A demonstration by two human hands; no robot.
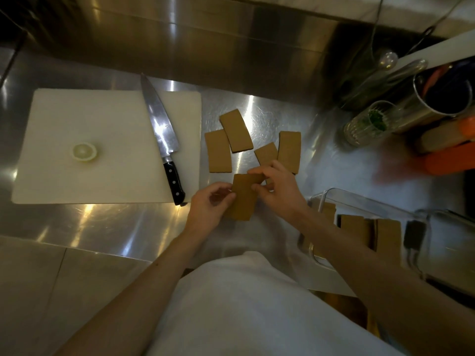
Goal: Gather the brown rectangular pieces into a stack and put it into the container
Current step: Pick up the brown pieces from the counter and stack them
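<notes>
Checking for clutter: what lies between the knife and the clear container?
In the head view, four loose brown pieces and both hands, left hand and right hand, holding another piece.

I see a reflective stainless-steel counter [108, 227] filling the frame, its steel backsplash wall [205, 42] across the top, streaked with glare.

Both forearms are bare to past the elbow, with no sleeves, watch or rings in sight. A plain white apron [246, 304] or shirt front covers the torso below.
</notes>
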